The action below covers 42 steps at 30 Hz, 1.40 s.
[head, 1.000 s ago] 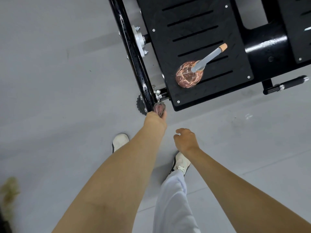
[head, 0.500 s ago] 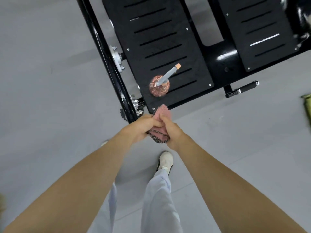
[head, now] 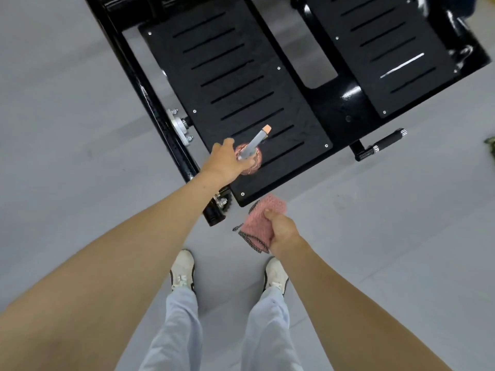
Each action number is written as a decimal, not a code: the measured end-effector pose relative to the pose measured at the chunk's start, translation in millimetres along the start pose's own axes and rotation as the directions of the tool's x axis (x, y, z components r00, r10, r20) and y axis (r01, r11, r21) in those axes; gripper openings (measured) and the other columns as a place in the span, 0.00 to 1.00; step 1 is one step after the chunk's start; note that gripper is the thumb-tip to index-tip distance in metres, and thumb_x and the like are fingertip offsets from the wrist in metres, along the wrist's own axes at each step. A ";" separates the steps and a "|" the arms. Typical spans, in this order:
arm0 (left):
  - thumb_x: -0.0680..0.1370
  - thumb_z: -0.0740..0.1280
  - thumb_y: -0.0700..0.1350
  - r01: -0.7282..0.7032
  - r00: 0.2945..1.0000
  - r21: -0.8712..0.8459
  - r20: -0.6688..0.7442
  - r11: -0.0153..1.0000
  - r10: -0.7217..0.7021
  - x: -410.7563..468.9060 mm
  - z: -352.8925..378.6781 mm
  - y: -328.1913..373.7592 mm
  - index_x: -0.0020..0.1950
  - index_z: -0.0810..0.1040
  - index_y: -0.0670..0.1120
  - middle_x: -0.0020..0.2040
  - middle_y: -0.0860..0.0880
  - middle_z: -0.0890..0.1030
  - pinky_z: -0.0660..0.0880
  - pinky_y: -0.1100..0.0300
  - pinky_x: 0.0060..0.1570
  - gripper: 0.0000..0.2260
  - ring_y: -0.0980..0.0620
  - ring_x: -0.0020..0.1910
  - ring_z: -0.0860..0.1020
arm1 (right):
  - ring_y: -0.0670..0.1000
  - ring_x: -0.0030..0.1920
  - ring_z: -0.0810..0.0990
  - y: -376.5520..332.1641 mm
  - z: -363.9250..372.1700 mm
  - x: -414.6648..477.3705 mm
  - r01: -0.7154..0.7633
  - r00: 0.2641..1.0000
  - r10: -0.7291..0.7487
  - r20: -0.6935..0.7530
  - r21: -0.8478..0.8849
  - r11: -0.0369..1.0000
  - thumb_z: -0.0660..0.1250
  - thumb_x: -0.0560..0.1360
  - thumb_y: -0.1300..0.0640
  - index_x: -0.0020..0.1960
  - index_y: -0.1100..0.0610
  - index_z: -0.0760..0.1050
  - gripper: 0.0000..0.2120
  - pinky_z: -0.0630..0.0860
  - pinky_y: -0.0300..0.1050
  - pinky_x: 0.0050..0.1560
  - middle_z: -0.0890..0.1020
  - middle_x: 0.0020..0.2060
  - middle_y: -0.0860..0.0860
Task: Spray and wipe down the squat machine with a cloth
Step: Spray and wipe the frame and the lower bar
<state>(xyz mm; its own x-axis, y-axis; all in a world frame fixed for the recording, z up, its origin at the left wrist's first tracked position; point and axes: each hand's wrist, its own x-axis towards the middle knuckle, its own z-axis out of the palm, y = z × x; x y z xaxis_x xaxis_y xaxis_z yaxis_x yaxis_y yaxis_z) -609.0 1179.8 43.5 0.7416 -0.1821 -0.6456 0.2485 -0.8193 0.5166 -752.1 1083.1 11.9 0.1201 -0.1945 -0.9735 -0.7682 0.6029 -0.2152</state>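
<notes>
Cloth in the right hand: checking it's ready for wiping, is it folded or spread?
Folded: the pink cloth is bunched into a thick pad gripped by the right hand, stacked edges showing.

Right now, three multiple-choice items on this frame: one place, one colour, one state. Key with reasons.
1. Where does the spray bottle stand?
A. on the floor
B. on a slotted foot plate of the squat machine
C. on a shelf

2. What colour is the cloth?
A. blue
B. white
C. pink

3. What is the right hand doing?
A. gripping the cloth
B. hanging empty
C. pressing on the machine

Key: 1 B, its base sits on the black plate near the front edge; 2 C, it is pink knit with a dark checked edge; 3 A, the fingers curl round the cloth, clear of the machine.
</notes>
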 end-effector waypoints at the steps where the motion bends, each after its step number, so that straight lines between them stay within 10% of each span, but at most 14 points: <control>1: 0.76 0.68 0.54 -0.003 1.000 0.070 0.029 0.998 0.001 3.4 2.8 6.1 0.74 0.60 0.44 0.68 0.42 0.65 0.70 0.53 0.58 0.31 0.42 0.62 0.72 | 0.61 0.55 0.79 -0.6 -2.5 -0.3 0.005 1.000 -0.005 0.006 -0.001 1.000 0.66 0.77 0.59 0.51 0.61 0.72 0.06 0.77 0.56 0.55 0.79 0.53 0.60; 8: 0.80 0.61 0.48 0.011 0.975 0.076 -0.221 0.997 0.006 19.9 43.2 26.6 0.56 0.73 0.42 0.54 0.41 0.75 0.69 0.55 0.43 0.10 0.43 0.47 0.75 | 0.62 0.54 0.79 -10.3 -37.6 14.3 0.036 0.999 -0.035 -0.017 0.073 0.997 0.63 0.76 0.64 0.48 0.62 0.73 0.02 0.78 0.57 0.53 0.79 0.51 0.61; 15: 0.82 0.57 0.54 -0.135 0.926 0.283 -0.305 0.950 0.222 7.3 76.7 29.3 0.50 0.72 0.44 0.44 0.47 0.71 0.67 0.55 0.38 0.14 0.45 0.39 0.72 | 0.65 0.63 0.72 20.2 -87.9 39.8 0.075 0.985 -0.045 -0.168 0.175 0.982 0.58 0.76 0.68 0.75 0.39 0.48 0.38 0.69 0.67 0.63 0.67 0.69 0.60; 19: 0.82 0.57 0.53 -0.179 0.933 0.326 -0.242 0.928 0.266 -4.5 100.6 59.0 0.50 0.72 0.44 0.44 0.47 0.70 0.65 0.55 0.38 0.13 0.45 0.38 0.72 | 0.60 0.51 0.76 22.3 -123.3 30.9 0.106 0.982 -0.089 -0.167 0.098 0.989 0.52 0.77 0.70 0.70 0.40 0.58 0.31 0.76 0.60 0.57 0.74 0.46 0.55; 25: 0.82 0.57 0.53 -0.308 0.920 0.261 -0.162 0.915 0.356 -31.2 138.8 138.0 0.44 0.68 0.46 0.41 0.50 0.69 0.64 0.55 0.37 0.13 0.47 0.39 0.72 | 0.53 0.48 0.77 -30.9 -187.0 12.1 0.226 0.972 -0.231 -0.028 -0.122 0.966 0.55 0.75 0.75 0.42 0.58 0.78 0.18 0.75 0.46 0.56 0.78 0.49 0.54; 30: 0.81 0.58 0.55 -0.447 0.874 0.256 -0.077 0.857 0.479 -54.7 163.6 207.8 0.37 0.60 0.51 0.36 0.53 0.66 0.64 0.56 0.35 0.16 0.50 0.35 0.69 | 0.52 0.38 0.77 -88.7 -251.9 9.1 0.171 0.985 -0.169 -0.022 0.156 0.973 0.64 0.75 0.65 0.43 0.57 0.72 0.04 0.76 0.45 0.44 0.77 0.37 0.53; 37: 0.80 0.61 0.53 -0.509 0.860 -0.041 -0.036 0.860 0.508 -54.4 180.3 274.1 0.39 0.68 0.44 0.33 0.52 0.70 0.69 0.52 0.35 0.15 0.50 0.32 0.68 | 0.51 0.34 0.68 -152.8 -279.6 12.5 0.117 0.990 -0.139 0.029 0.382 0.917 0.56 0.81 0.51 0.37 0.52 0.63 0.14 0.71 0.37 0.32 0.65 0.34 0.54; 42: 0.80 0.59 0.54 -0.486 0.873 -0.039 -0.068 0.873 0.483 -26.4 169.4 305.0 0.41 0.69 0.43 0.33 0.52 0.71 0.71 0.50 0.38 0.16 0.50 0.33 0.70 | 0.54 0.44 0.77 -195.8 -258.3 21.3 0.127 0.989 -0.146 0.018 0.403 0.907 0.55 0.80 0.46 0.51 0.62 0.72 0.19 0.74 0.46 0.46 0.78 0.46 0.57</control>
<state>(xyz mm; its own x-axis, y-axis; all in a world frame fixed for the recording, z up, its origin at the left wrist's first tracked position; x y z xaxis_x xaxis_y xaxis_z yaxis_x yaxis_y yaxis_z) -658.3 842.5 122.9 0.8100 -0.5176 -0.2755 -0.1195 -0.6057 0.7867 -761.5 761.0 53.2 0.2421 -0.2666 -0.9329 -0.4280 0.8336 -0.3493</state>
